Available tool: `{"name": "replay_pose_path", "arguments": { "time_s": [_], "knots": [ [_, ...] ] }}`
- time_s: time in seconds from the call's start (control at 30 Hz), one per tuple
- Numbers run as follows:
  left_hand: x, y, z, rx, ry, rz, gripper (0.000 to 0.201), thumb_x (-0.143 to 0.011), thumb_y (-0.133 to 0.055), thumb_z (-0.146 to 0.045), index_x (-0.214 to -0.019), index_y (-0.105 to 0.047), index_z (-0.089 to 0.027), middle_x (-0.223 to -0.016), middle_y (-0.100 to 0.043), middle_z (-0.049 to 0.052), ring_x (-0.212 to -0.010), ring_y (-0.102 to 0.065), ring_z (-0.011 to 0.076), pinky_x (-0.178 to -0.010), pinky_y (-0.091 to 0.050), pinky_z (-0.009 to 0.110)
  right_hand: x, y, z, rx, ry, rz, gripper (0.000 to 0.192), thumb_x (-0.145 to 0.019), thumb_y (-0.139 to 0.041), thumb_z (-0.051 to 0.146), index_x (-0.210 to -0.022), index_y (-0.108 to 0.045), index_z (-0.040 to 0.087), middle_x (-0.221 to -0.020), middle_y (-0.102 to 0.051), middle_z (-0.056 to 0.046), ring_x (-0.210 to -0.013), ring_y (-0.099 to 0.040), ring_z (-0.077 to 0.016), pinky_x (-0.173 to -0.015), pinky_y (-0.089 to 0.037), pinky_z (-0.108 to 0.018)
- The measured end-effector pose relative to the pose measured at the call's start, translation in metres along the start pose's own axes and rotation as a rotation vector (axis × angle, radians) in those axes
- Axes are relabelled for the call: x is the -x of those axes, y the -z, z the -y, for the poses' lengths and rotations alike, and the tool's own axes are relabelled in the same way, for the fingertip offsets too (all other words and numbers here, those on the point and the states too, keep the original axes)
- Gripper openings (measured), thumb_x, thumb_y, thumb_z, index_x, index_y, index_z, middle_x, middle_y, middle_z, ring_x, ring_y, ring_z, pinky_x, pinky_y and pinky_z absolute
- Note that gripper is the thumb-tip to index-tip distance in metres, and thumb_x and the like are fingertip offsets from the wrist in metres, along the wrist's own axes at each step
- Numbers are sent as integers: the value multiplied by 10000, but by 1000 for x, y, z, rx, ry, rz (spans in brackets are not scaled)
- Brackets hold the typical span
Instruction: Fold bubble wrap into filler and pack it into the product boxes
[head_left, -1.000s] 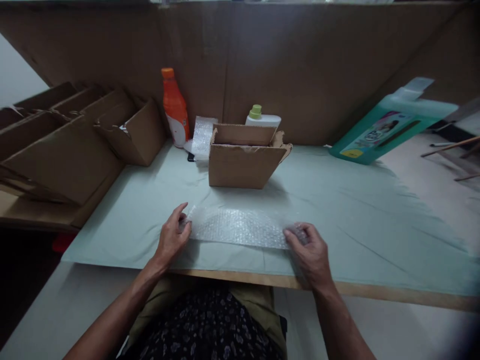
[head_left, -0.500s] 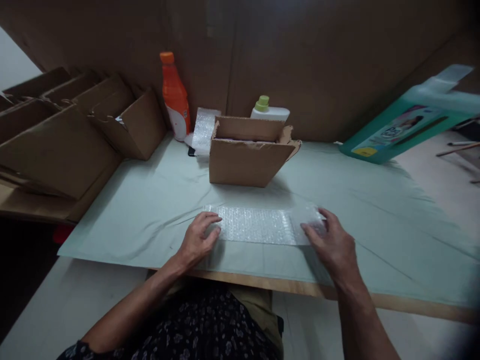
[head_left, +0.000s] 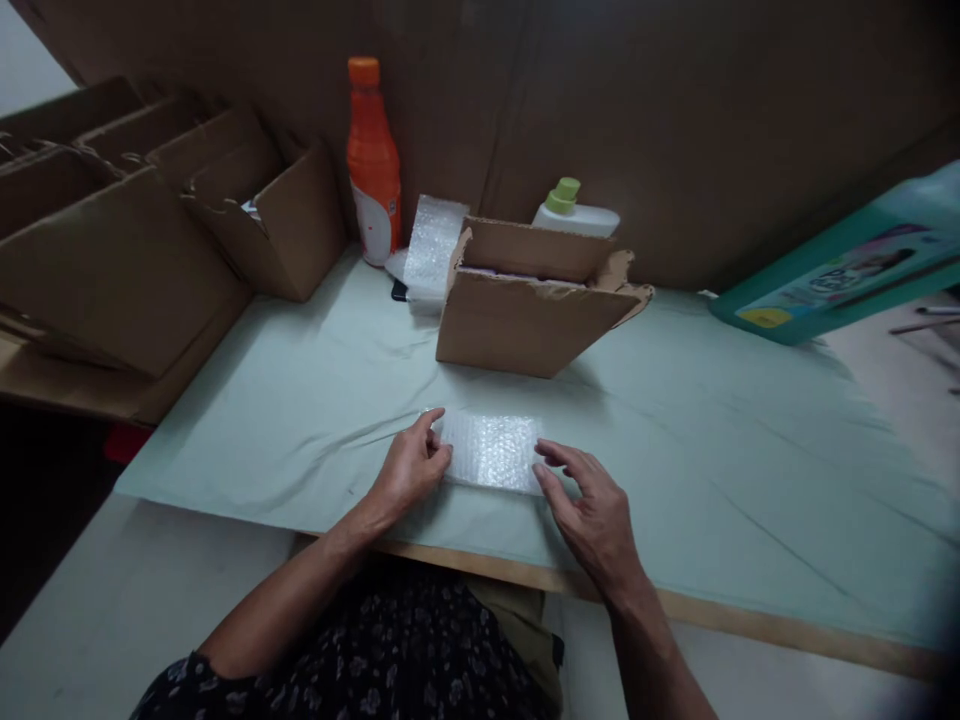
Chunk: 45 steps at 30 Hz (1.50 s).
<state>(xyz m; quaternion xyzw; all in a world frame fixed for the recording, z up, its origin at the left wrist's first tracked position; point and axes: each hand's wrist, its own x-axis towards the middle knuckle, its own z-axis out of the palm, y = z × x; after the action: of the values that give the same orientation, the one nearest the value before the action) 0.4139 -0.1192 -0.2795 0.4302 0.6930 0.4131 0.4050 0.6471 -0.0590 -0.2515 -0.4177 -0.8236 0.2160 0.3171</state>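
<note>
Lying in front of the box [head_left: 517, 322], the wrap [head_left: 495, 452] runs crosswise from the left hand [head_left: 409, 465], finger hold unclear, to the equally near right hand [head_left: 596, 510], fingers apart.

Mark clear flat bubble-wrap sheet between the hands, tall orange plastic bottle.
Clear flat bubble-wrap sheet [head_left: 495, 452], head view, on its middle.
Tall orange plastic bottle [head_left: 374, 160], head view, on its body.

We could not see the part of the bubble wrap [head_left: 496, 450] behind the left hand [head_left: 409, 466], nor the base of the white bottle [head_left: 583, 220] behind the cardboard box [head_left: 525, 322]; the green jug [head_left: 840, 275] ran out of our view at right.
</note>
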Motion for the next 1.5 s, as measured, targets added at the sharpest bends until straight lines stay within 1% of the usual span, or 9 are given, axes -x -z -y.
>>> {"name": "replay_pose_path", "arguments": {
  "time_s": [0.2,0.5,0.67,0.8,0.93,1.1,1.3,1.4,1.5],
  "knots": [
    [12,14,0,-479,2,-49,583,-890,-589,-188,-1462,-481,-161,-901,-726,43,-795,-666,210,-765,-486,329,4,-25,-18,284,228,43,280,-1012,-511,349,-1177,-687,207,-1256,-708,-99,-1159,-631,-279,-894,-495,-429],
    [21,15,-2,-756,-3,-35,618,-918,-569,-187,-1513,-409,-142,-975,-750,85,-910,-705,266,-802,-536,376,9,-37,-33,328,258,110,263,-1021,-498,316,-1185,-663,193,-1281,-689,-106,-1172,-619,-282,-918,-480,-425],
    [23,6,-9,-847,-398,-137,527,-930,-562,-184,-1444,-465,-120,-1310,-632,184,-1221,-594,310,-1027,-495,472,10,-40,-34,324,252,129,267,-1016,-500,310,-1189,-671,200,-1290,-687,-108,-1183,-616,-280,-923,-478,-422],
    [15,-15,-8,-935,-686,53,521,-995,-545,-337,-1473,-447,-155,-1607,-380,189,-1512,-303,356,-1210,-281,587,8,-35,-34,375,282,142,277,-1024,-485,300,-1184,-677,179,-1281,-691,-117,-1169,-618,-287,-928,-471,-429],
    [11,-27,10,-991,-625,178,636,-1012,-419,-598,-1525,-394,-222,-1636,-347,159,-1528,-263,385,-1199,-116,734,1,-29,-24,419,323,160,278,-1031,-468,271,-1172,-680,158,-1275,-695,-129,-1185,-611,-295,-940,-457,-442],
    [12,-27,21,-1015,-630,173,642,-1029,-380,-565,-1571,-313,-230,-1642,-346,129,-1556,-185,370,-1202,-37,740,-8,-47,-4,341,429,265,517,-1060,-400,385,-1496,-459,113,-1512,-527,-158,-1434,-426,-281,-1099,-391,-437],
    [11,-26,18,-1043,-642,183,679,-1008,-385,-622,-1563,-342,-231,-1650,-328,137,-1543,-211,383,-1201,-4,734,11,-53,-32,396,406,328,769,-1050,-372,541,-1636,-155,93,-1601,-401,-184,-1482,-363,-293,-1190,-273,-473],
    [11,-26,17,-1026,-640,186,685,-998,-402,-641,-1550,-367,-237,-1649,-329,141,-1543,-211,385,-1199,-5,736,20,-38,-46,438,357,336,689,-1062,-358,496,-1630,-208,136,-1605,-400,-167,-1479,-365,-303,-1191,-231,-505],
    [11,-26,17,-987,-627,185,682,-996,-415,-638,-1543,-375,-234,-1646,-333,148,-1546,-206,388,-1195,-24,745,21,-24,-48,366,307,307,564,-1077,-305,456,-1545,-396,155,-1544,-494,-149,-1429,-436,-284,-1134,-308,-478]
  ]
}}
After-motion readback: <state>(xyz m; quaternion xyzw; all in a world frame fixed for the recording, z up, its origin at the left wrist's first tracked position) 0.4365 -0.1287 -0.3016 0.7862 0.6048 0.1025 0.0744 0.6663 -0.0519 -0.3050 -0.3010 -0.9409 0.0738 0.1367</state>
